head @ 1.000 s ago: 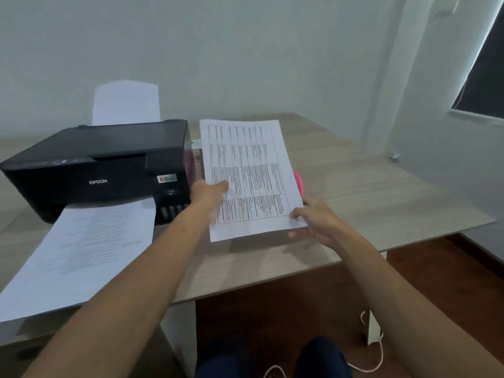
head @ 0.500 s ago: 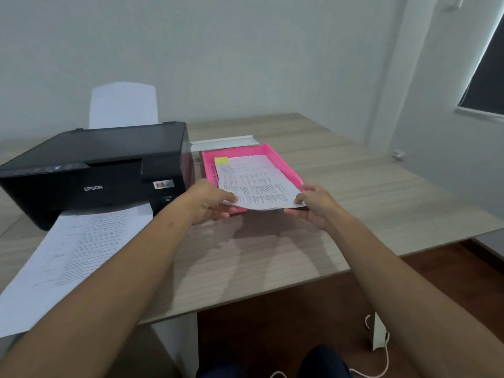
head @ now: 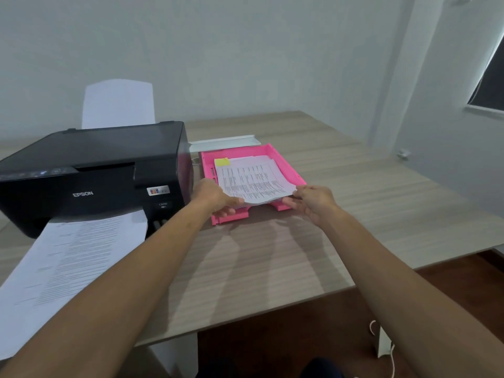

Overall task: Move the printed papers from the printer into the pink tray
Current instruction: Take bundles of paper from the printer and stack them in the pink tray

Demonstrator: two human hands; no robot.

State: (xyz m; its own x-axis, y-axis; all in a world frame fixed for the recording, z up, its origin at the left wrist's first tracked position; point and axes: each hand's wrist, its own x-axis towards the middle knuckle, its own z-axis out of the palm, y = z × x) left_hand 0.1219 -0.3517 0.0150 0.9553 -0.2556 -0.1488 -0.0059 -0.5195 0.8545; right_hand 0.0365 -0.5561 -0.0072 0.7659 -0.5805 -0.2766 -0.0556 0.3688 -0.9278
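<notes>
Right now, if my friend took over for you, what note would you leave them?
Left hand: holds the near left corner of the printed sheet.
Right hand: holds its near right corner.
The sheet is over the pink tray, on the papers already there; its near edge is not yet let go.
Done: this sheet is carried over.
Left: let it go, then fetch the page sticking out of the printer.

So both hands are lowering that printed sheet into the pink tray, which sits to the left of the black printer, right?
Not quite. The head view shows the pink tray to the right of the black printer. The rest holds: left hand and right hand lower the printed sheet into it.
</notes>
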